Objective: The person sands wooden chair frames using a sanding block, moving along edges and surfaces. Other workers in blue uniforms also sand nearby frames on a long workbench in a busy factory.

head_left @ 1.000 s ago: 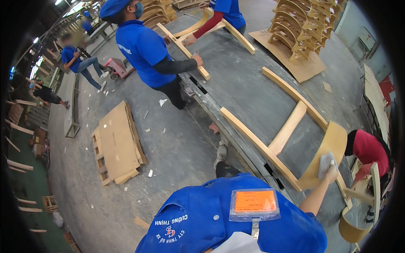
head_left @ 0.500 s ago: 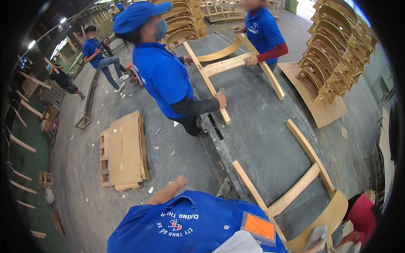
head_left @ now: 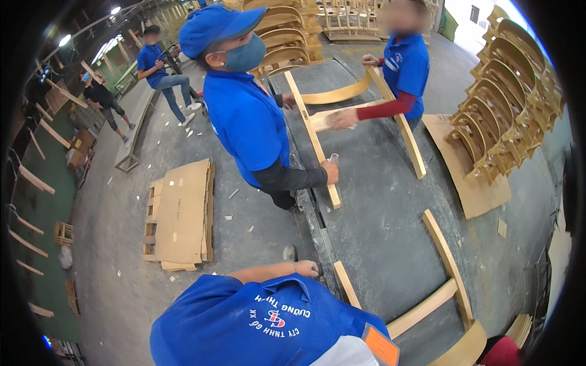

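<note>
My left hand [head_left: 307, 268], wearing a bracelet, hangs beside the near left table edge with its fingers curled and nothing visible in them. My right hand is out of view. Closest to me on the dark table lies a pale wooden chair frame [head_left: 448, 262], with two long legs, a crossbar [head_left: 424, 309] and a curved, wide piece [head_left: 464, 348] at its lower end. My blue shirt [head_left: 256, 323] covers part of it. Farther up lies another chair frame [head_left: 312, 137], handled by two co-workers. The capped one grips a small clear object [head_left: 333, 159]; the other's hand [head_left: 343, 119] blurs over the crossbar.
The dark table [head_left: 384, 226] runs away from me. Bent wooden parts [head_left: 500, 97] are stacked on cardboard at right. Flattened cardboard [head_left: 183, 210] lies on a pallet at left. Another person sits on a bench [head_left: 137, 131] behind. Red clothing [head_left: 503, 352] shows at lower right.
My left hand has moved right, toward the table edge. The view has shifted, and a grey block over the near frame's lower end is no longer seen. The red-sleeved co-worker's hand has moved along the crossbar.
</note>
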Tool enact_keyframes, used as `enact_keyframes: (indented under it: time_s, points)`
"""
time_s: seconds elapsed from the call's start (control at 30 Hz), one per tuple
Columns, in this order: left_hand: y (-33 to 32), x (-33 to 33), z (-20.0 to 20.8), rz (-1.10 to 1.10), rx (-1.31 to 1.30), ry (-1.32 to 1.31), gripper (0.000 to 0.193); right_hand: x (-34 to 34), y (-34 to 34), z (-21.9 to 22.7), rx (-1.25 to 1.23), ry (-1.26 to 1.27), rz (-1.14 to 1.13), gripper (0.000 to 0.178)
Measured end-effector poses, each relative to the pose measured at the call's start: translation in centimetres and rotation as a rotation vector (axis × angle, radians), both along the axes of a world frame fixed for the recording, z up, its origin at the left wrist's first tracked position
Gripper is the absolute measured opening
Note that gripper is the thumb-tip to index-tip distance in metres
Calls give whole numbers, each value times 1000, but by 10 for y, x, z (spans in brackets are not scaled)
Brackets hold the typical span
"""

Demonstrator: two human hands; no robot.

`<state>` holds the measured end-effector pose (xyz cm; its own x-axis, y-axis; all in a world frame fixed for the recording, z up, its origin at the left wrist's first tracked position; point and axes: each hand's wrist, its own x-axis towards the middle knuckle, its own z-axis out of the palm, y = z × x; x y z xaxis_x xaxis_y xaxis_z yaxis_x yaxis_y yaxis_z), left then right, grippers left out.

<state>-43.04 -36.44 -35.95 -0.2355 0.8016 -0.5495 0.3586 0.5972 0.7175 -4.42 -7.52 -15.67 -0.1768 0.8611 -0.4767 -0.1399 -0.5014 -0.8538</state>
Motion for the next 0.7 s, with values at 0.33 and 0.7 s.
enact_keyframes:
  time_s: [0.33, 0.7]
  points:
    - [90, -19, 31, 189, -245, -596, 61, -49, 10, 4, -28, -51, 17, 38]
    - [125, -50, 21, 411, -220, -571, 75, -31, 21, 13, 11, -91, -55, 34]
